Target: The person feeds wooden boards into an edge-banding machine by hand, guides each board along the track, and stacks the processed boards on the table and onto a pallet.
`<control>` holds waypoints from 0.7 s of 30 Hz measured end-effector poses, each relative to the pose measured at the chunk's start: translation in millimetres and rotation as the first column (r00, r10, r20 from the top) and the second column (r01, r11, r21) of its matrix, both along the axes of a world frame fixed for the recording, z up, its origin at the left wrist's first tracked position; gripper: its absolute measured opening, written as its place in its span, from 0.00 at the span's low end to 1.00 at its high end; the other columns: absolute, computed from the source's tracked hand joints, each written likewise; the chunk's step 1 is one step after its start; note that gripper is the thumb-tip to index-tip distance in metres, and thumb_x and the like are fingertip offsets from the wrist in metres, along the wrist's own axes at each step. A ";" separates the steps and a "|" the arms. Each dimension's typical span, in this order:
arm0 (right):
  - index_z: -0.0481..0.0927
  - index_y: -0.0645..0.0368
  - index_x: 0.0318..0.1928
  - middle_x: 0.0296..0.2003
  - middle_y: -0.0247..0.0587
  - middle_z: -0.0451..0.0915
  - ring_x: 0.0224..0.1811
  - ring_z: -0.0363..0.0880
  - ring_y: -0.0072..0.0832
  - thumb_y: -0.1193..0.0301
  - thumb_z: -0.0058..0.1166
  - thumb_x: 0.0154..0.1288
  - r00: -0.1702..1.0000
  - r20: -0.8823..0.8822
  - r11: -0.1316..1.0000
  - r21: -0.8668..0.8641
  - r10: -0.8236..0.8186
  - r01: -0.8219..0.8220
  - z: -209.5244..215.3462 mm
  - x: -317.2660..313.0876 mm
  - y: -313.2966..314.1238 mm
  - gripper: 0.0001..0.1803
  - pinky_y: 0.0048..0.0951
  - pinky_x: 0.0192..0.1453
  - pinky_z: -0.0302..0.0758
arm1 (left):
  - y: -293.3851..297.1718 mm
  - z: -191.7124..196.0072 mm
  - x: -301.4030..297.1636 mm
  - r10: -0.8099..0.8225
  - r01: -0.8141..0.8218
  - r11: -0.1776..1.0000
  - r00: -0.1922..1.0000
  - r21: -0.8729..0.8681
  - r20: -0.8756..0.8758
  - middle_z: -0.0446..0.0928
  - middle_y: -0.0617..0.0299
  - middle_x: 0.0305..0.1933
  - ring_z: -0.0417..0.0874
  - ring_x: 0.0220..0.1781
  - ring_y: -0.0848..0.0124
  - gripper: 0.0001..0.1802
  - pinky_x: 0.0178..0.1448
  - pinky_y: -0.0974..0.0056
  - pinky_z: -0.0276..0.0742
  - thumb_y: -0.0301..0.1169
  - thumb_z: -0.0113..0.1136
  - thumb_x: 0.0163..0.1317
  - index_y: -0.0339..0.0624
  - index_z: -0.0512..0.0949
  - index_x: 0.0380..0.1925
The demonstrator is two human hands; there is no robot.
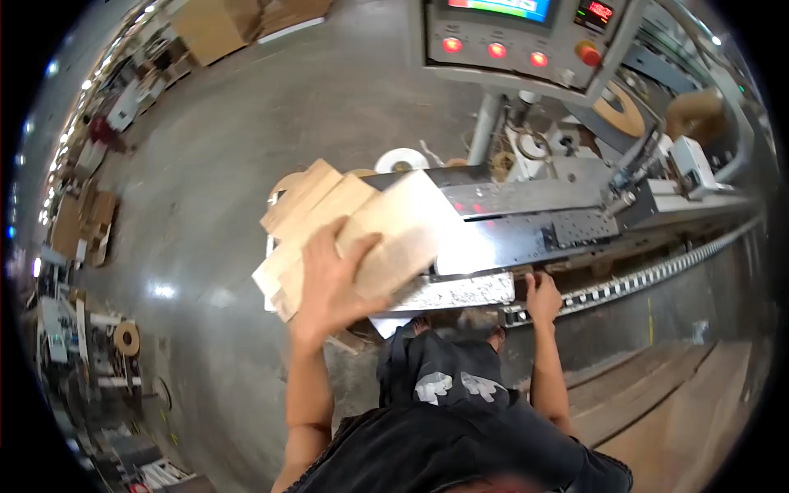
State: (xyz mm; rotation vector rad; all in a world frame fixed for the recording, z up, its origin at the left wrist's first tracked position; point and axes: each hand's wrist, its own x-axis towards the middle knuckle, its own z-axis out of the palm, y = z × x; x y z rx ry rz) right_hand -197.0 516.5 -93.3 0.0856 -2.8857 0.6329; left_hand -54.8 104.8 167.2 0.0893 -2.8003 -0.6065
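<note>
My left hand (333,275) lies over several pale wooden boards, its fingers and thumb spread across their faces. Rightmost and on top is a wide light board (407,218), slightly blurred, its right corner reaching over the machine's shiny metal bed (509,238). Narrower boards (306,197) fan out beneath it to the left. At the front edge of the machine, beside the end of a chain-like conveyor track (633,283), my right hand (542,300) is closed with fingers curled together. Whatever those fingers grip, if anything, is hidden.
A control panel (509,49) with a screen, lit red buttons and a red knob stands beyond the machine. Rolls of edging tape (620,111) sit at the far right. Brown boards (657,394) lie at lower right. Far left, a person (105,131) stands near other equipment.
</note>
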 end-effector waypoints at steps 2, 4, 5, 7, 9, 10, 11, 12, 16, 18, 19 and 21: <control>0.85 0.59 0.49 0.47 0.49 0.87 0.47 0.85 0.55 0.57 0.57 0.78 0.998 0.038 0.996 -0.072 -0.054 0.056 8.5 1.1 -8.3 0.18 0.50 0.51 0.79 | 40.5 -19.1 -9.9 -0.178 0.178 0.984 0.984 -0.002 0.023 0.65 0.36 0.72 0.64 0.74 0.37 0.48 0.77 0.39 0.61 0.46 0.81 0.35 0.54 0.80 0.64; 0.85 0.60 0.51 0.51 0.48 0.86 0.59 0.81 0.53 0.62 0.57 0.76 0.990 -0.114 0.996 0.001 -0.084 0.085 -9.9 -1.4 -1.3 0.15 0.50 0.63 0.75 | 78.3 -48.6 -29.9 -0.341 0.338 0.940 0.937 0.050 0.073 0.64 0.36 0.72 0.63 0.75 0.37 0.48 0.78 0.38 0.59 0.47 0.81 0.35 0.54 0.79 0.64; 0.84 0.62 0.53 0.56 0.48 0.83 0.67 0.73 0.52 0.65 0.57 0.75 0.959 -0.271 0.992 0.074 -0.079 0.102 -18.4 0.7 1.0 0.15 0.53 0.73 0.66 | 93.3 -68.6 -43.0 -0.393 0.390 0.919 0.917 0.053 0.063 0.65 0.36 0.72 0.63 0.75 0.37 0.48 0.77 0.38 0.59 0.46 0.81 0.35 0.54 0.79 0.64; 0.80 0.66 0.60 0.65 0.53 0.76 0.73 0.66 0.56 0.69 0.55 0.74 0.943 -0.306 0.989 0.034 -0.127 0.144 -16.4 5.9 0.7 0.19 0.59 0.78 0.59 | 112.1 -110.9 -67.7 -0.463 0.460 0.886 0.885 0.058 0.050 0.65 0.36 0.71 0.63 0.74 0.37 0.47 0.77 0.38 0.58 0.46 0.81 0.34 0.54 0.79 0.63; 0.74 0.70 0.66 0.72 0.58 0.68 0.77 0.59 0.60 0.73 0.52 0.72 0.941 -0.268 0.974 0.036 -0.205 0.222 -15.6 16.6 -3.5 0.25 0.63 0.82 0.52 | 127.3 -149.6 -96.8 -0.469 0.466 0.882 0.883 0.065 0.031 0.65 0.36 0.70 0.63 0.74 0.38 0.46 0.76 0.39 0.57 0.44 0.81 0.33 0.55 0.79 0.61; 0.72 0.73 0.68 0.75 0.63 0.63 0.79 0.55 0.63 0.73 0.52 0.71 0.954 -0.226 0.976 0.039 -0.199 0.213 -8.4 24.3 -9.6 0.28 0.64 0.83 0.49 | 134.4 -163.3 -109.1 -0.447 0.446 0.893 0.894 0.057 0.009 0.66 0.36 0.69 0.63 0.73 0.38 0.45 0.76 0.39 0.57 0.44 0.82 0.32 0.55 0.79 0.60; 0.70 0.75 0.69 0.77 0.66 0.60 0.80 0.53 0.65 0.72 0.53 0.70 0.962 -0.203 0.980 0.043 -0.182 0.195 -7.2 30.2 -16.3 0.30 0.65 0.83 0.48 | 139.2 -174.4 -121.3 -0.456 0.455 0.888 0.890 0.068 0.007 0.66 0.36 0.70 0.62 0.74 0.38 0.46 0.76 0.39 0.57 0.44 0.82 0.32 0.55 0.80 0.60; 0.67 0.78 0.70 0.78 0.70 0.56 0.81 0.51 0.67 0.71 0.55 0.69 0.970 -0.180 0.984 0.045 -0.163 0.174 -5.8 35.0 -23.9 0.33 0.65 0.84 0.46 | 143.8 -185.1 -133.1 -0.463 0.461 0.884 0.886 0.079 0.005 0.65 0.36 0.70 0.62 0.74 0.37 0.46 0.76 0.38 0.56 0.44 0.82 0.32 0.54 0.80 0.60; 0.61 0.83 0.72 0.80 0.77 0.46 0.84 0.41 0.69 0.66 0.67 0.62 0.999 0.026 1.000 0.011 -0.024 0.024 10.5 41.2 -59.2 0.46 0.66 0.85 0.41 | 164.6 -210.1 -170.1 -0.488 0.480 0.869 0.871 0.118 0.054 0.63 0.34 0.73 0.60 0.76 0.38 0.46 0.79 0.38 0.53 0.42 0.82 0.34 0.54 0.79 0.61; 0.61 0.83 0.72 0.80 0.77 0.45 0.84 0.40 0.69 0.66 0.70 0.59 0.994 0.106 1.000 0.008 -0.005 0.005 11.0 33.9 -71.7 0.49 0.65 0.85 0.41 | 171.4 -221.4 -180.9 -0.472 0.465 0.880 0.879 0.092 0.067 0.60 0.32 0.77 0.57 0.79 0.36 0.47 0.81 0.36 0.50 0.43 0.82 0.37 0.54 0.78 0.64; 0.60 0.84 0.72 0.80 0.79 0.44 0.84 0.39 0.69 0.66 0.73 0.58 0.993 0.117 1.000 0.006 0.002 -0.003 7.4 29.6 -75.4 0.51 0.65 0.85 0.41 | 177.7 -222.9 -183.0 -0.448 0.448 0.894 0.893 -0.002 0.051 0.57 0.32 0.79 0.55 0.81 0.35 0.47 0.82 0.33 0.49 0.44 0.82 0.42 0.53 0.76 0.68; 0.58 0.84 0.73 0.79 0.81 0.43 0.84 0.38 0.70 0.66 0.73 0.57 0.994 0.111 0.999 -0.030 -0.009 0.013 1.5 21.6 -81.4 0.52 0.64 0.85 0.41 | 183.8 -225.2 -185.3 -0.442 0.446 0.893 0.894 -0.055 0.075 0.57 0.33 0.80 0.54 0.81 0.35 0.48 0.82 0.33 0.49 0.44 0.82 0.45 0.53 0.75 0.70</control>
